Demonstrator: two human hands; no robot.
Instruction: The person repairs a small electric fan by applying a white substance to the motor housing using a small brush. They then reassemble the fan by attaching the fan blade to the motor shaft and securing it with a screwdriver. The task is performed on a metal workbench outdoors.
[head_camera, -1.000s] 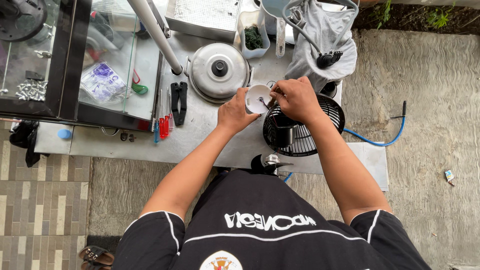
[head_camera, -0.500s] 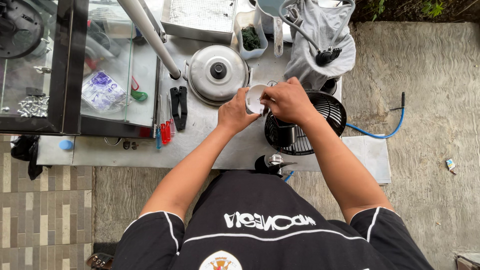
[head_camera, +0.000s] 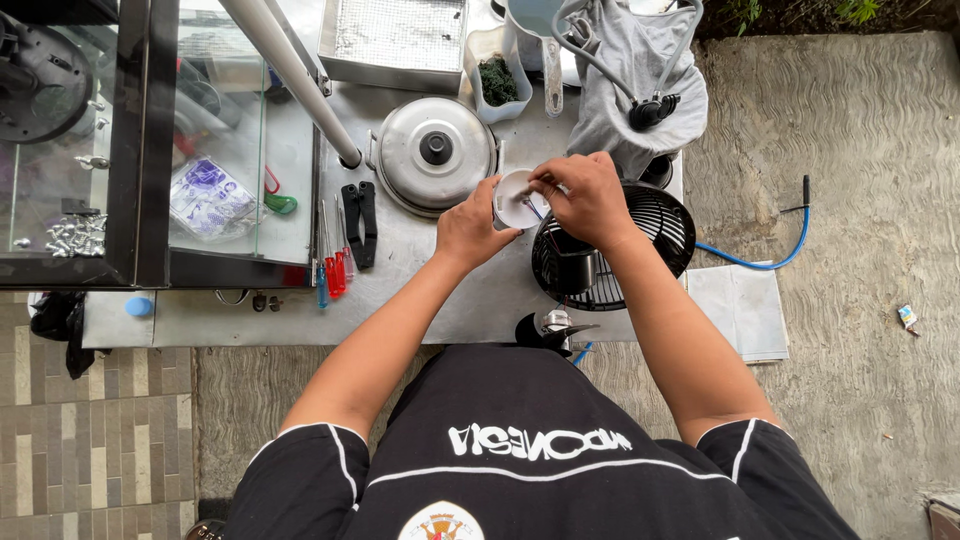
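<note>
Small white cup (head_camera: 515, 200), held above the counter (head_camera: 450, 290) beside the black fan grille (head_camera: 640, 250). Left hand (head_camera: 470, 228) wraps the cup in a closed grip; right hand (head_camera: 585, 195) pinches a thin tool into it. Metal lid (head_camera: 433, 152) lies just left.

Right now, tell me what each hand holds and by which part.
Left hand grips the small white cup by its side wall. Right hand pinches a thin tool over it; hold unclear.

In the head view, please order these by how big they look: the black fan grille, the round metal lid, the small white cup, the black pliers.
1. Black fan grille, though the right hand hides part of it.
2. Round metal lid, close to the grille in size.
3. Black pliers.
4. Small white cup, held by the left hand; partly covered, so its rank against the pliers is unsure.
</note>
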